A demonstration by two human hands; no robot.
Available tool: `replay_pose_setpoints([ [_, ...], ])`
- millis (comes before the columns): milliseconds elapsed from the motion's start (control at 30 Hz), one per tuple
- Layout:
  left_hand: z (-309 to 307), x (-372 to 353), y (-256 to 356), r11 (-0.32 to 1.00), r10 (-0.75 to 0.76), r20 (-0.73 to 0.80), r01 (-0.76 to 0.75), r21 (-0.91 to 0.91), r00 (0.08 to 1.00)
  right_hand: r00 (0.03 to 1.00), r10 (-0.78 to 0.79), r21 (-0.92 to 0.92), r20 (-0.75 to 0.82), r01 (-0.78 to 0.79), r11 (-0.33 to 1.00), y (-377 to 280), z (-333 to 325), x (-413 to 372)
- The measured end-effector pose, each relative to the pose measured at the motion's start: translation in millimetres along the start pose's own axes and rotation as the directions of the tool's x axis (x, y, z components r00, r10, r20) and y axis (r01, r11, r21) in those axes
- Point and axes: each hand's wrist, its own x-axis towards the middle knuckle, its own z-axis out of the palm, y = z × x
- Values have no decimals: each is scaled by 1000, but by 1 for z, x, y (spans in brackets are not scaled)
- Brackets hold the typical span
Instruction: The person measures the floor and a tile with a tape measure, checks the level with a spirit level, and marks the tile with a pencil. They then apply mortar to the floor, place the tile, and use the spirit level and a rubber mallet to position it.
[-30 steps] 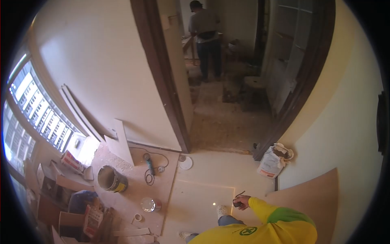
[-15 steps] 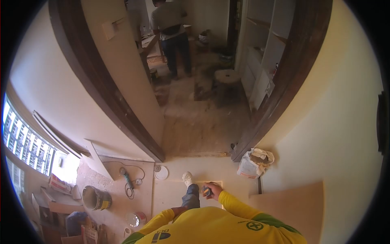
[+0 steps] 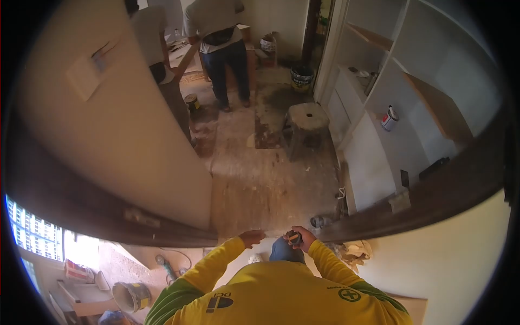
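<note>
My right hand (image 3: 306, 237) is wrapped round a small tape measure (image 3: 294, 238), dark with an orange-yellow stripe, held in front of my body above my bent knee. To its left, at about the same height, is my left hand (image 3: 251, 238); its fingers stretch toward the tape measure and stay apart from it. I see nothing in the left hand. Both hands are at the doorway, between the dark wooden frame's left post (image 3: 179, 235) and right post (image 3: 374, 219).
Two people, one in a grey shirt (image 3: 214, 19), stand in the room ahead. A stool (image 3: 309, 116), a black bucket (image 3: 301, 78) and white shelving with a paint can (image 3: 389, 118) are on the right. Behind me lie an angle grinder (image 3: 165, 265), a bucket (image 3: 130, 297) and a torn bag (image 3: 355, 252).
I have stepped forward into the doorway, so the room looks nearer. The tape measure has risen in my right hand. My left hand has come up from beside my leg to the front.
</note>
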Motion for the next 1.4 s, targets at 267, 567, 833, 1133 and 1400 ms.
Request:
replay_pose_setpoints([
  [267, -92, 130, 200, 992, -49, 25, 51, -117, 999, 996, -83, 258, 29, 73, 963, -180, 30, 148],
  [567, -239, 198, 335, 744, 235, -134, -267, -613, 963, 986, -98, -564, 138, 159, 810, -400, 69, 308],
  [833, -449, 349, 425, 818, 322, -222, -388, -425, 920, 763, -474, -693, 439, 624, 361, -577, 119, 478],
  [1133, -607, 444, 698, 929, 36, 211, 45, -367, 977, 884, -403, -793, 239, 417, 445, -795, 111, 580],
  [1400, -670, 611, 885, 920, -82, 247, -22, 390, 966, 930, -367, -535, -25, 297, 791, -956, 18, 708],
])
